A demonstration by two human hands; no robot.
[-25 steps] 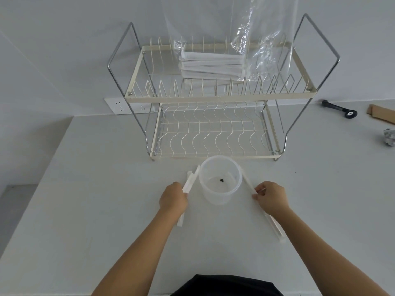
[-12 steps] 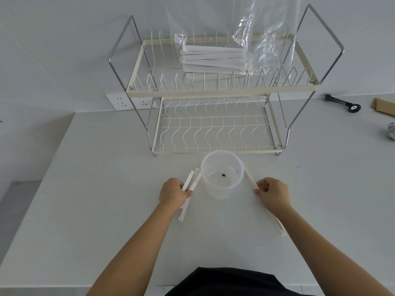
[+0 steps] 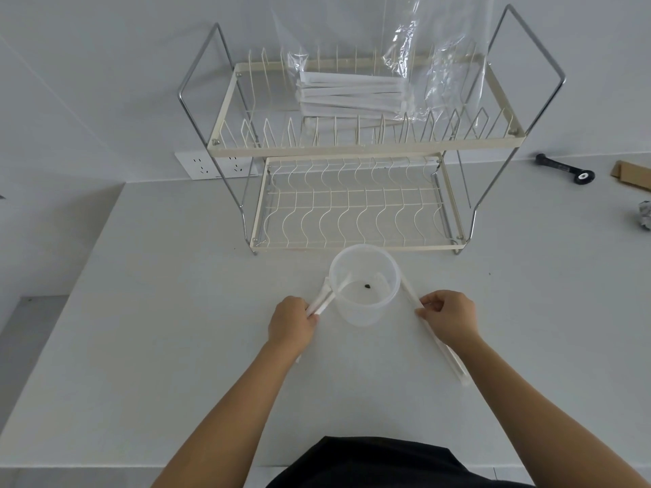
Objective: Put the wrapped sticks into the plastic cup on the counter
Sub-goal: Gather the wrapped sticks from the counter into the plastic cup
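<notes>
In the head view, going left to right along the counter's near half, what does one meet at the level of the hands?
Left hand gripping wrapped sticks → plastic cup → right hand holding a long wrapped stick.

A single wide-angle view looks from the person's head, forward and steeply down onto the pale grey counter (image 3: 176,346). Both forearms enter from the bottom edge, close to the lens. The cream two-tier wire dish rack (image 3: 355,202) stands farther off against the white wall (image 3: 105,82), its straight lines bowed by the lens.
</notes>
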